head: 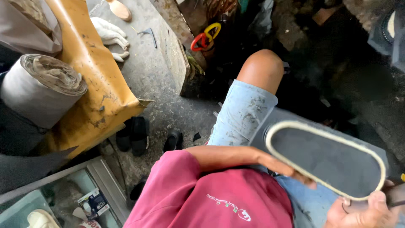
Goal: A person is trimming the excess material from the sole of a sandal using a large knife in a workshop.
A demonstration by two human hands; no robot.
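Two hands meet at a dark grey shoe sole [327, 160] w/ a pale cream rim, held flat over the person's lap, lower right of the head view. Left hand [295, 174] reaches across from the red sleeve [177, 177] and sits under the sole's near edge, fingers mostly hidden beneath it; it appears to be supporting or gripping that edge, but whether it is closed cannot be told. Right hand [363, 211], bottom right corner, is curled w/ the thumb pressed at the sole's rear end and seems also to hold a thin dark tool or strip [396, 198], partly cut off by the frame. Sole lies tilted, long axis running upper left to lower right, above the light blue shorts [242, 114] and bare knee [261, 67]. Surroundings: rolled grey material [40, 90] and a mustard-yellow sheet [90, 76] on the grey work surface [147, 71] at left, white glove [110, 36], wooden shoe form [119, 9], red and yellow loops [206, 37], black shoes [133, 134] on the floor. Risk, as judged: the sole is gripped only at one end, so pressure near the far tip could flex it or pivot it out of the fingers; the rim strip may lift or shift if glue is unset; a tool worked close to the left fingers could nick them.
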